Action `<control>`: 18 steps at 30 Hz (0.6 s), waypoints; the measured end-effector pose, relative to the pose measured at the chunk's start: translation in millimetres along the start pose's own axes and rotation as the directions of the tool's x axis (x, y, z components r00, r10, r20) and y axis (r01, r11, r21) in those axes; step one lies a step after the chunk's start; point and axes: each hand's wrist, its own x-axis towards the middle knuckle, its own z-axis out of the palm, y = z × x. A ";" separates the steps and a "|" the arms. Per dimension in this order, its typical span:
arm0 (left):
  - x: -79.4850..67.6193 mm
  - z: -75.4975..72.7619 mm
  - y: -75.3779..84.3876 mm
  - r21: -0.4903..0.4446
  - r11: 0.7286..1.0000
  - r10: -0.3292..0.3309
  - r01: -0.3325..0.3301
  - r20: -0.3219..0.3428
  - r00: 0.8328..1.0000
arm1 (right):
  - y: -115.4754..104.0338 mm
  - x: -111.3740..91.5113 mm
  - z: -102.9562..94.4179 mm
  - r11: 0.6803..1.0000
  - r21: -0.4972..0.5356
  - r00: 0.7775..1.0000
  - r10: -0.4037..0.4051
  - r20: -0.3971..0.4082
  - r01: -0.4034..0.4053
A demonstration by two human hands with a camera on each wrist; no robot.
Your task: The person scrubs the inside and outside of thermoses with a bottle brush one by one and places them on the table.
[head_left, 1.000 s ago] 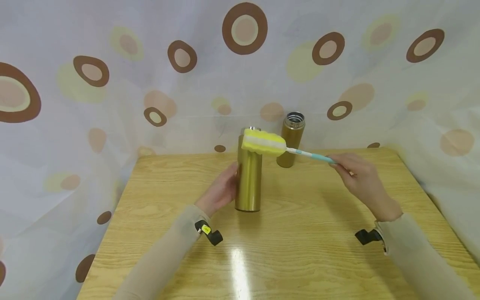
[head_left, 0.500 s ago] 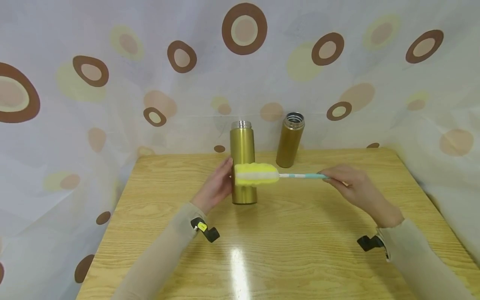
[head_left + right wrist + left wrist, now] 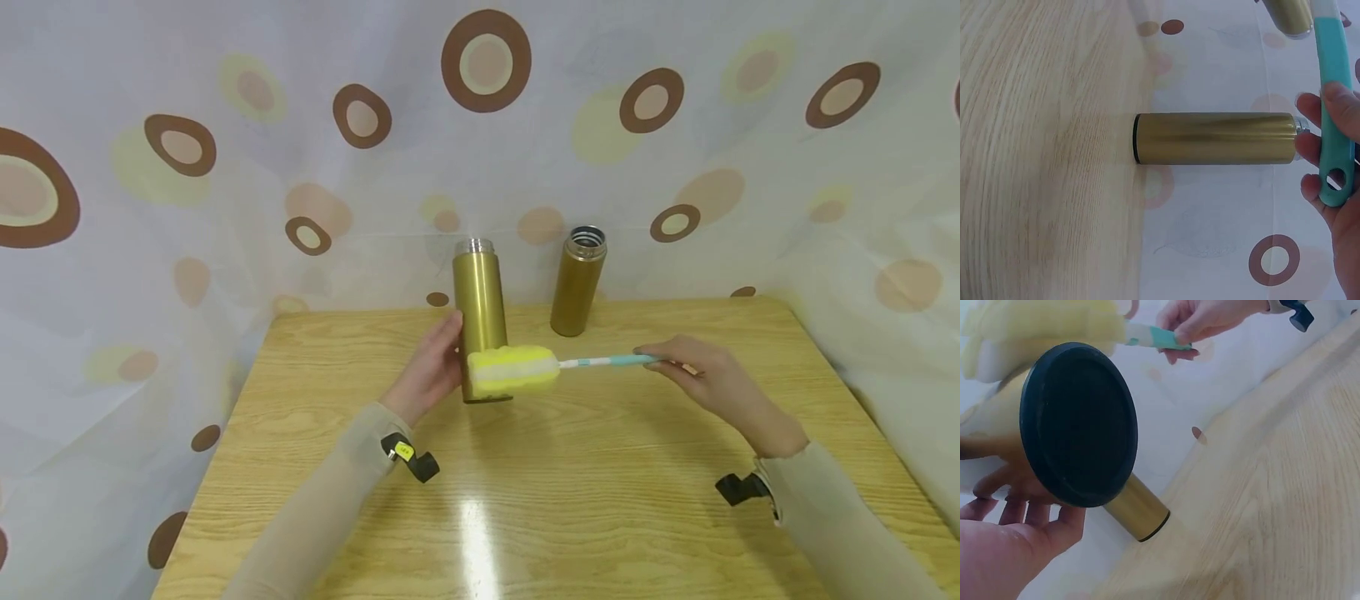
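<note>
Lowered since a second ago, the yellow sponge bottle brush (image 3: 521,368) now crosses in front of the lower part of a gold vacuum flask (image 3: 481,300), which has shifted left. The right hand (image 3: 705,377) pinches the brush's turquoise handle (image 3: 1333,56); the left hand (image 3: 427,375) grips the flask, slightly tilted, above the tabletop (image 3: 600,500). Beyond, a second gold flask (image 3: 577,287) stands open-mouthed by the far edge, before a spotted sheet (image 3: 420,175).

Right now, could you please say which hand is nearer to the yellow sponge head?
Left: the left hand grips the lifted flask beside the sponge head; the right hand holds the far end of the handle.
</note>
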 end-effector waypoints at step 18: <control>-5.6 4.8 -17.2 0.020 0.999 -0.050 0.048 0.077 0.996 | -0.5 14.1 -6.7 0.971 -0.175 0.966 0.119 -0.232 -0.161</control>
